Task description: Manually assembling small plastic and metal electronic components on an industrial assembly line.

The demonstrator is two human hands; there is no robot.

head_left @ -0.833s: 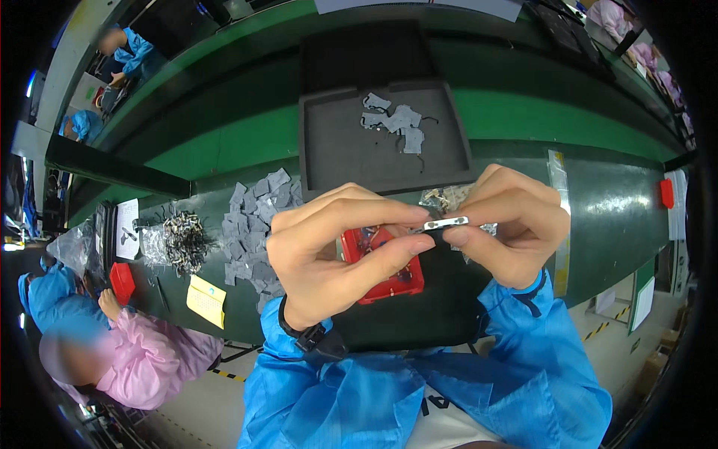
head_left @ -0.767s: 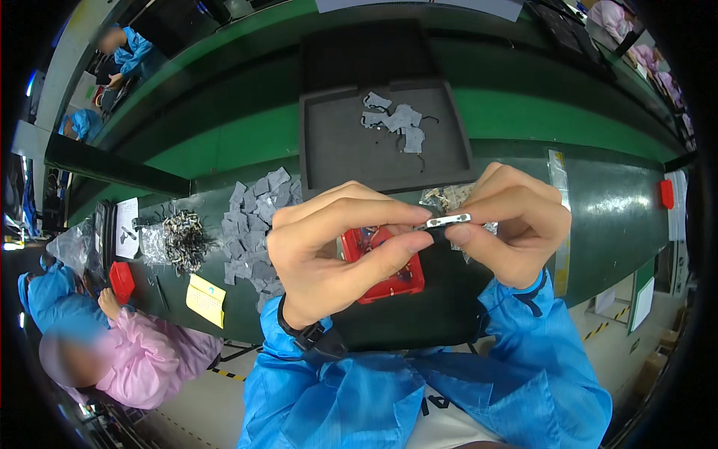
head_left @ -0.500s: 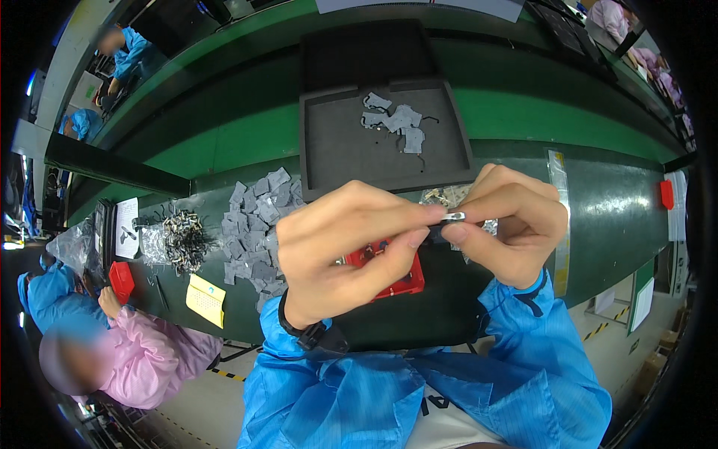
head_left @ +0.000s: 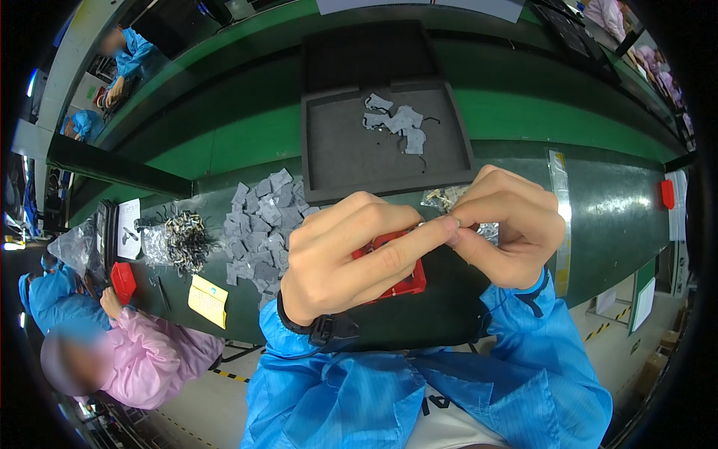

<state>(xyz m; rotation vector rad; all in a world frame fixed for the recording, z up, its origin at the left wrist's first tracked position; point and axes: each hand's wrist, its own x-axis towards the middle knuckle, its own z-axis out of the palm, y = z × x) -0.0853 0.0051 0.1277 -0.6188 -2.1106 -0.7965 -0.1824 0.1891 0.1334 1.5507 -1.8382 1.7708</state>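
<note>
We've got both hands up over the red tray (head_left: 404,280), fingertips meeting on a tiny metal part (head_left: 421,223) that's mostly hidden. The left hand (head_left: 351,254) stretches its forefinger across to it, and the right hand (head_left: 508,224) is pinched shut on the other end. Best bet here: keep the pinch low above the tray so a slip lands there, and turn the part slowly with fingertips rather than squeezing harder.
</note>
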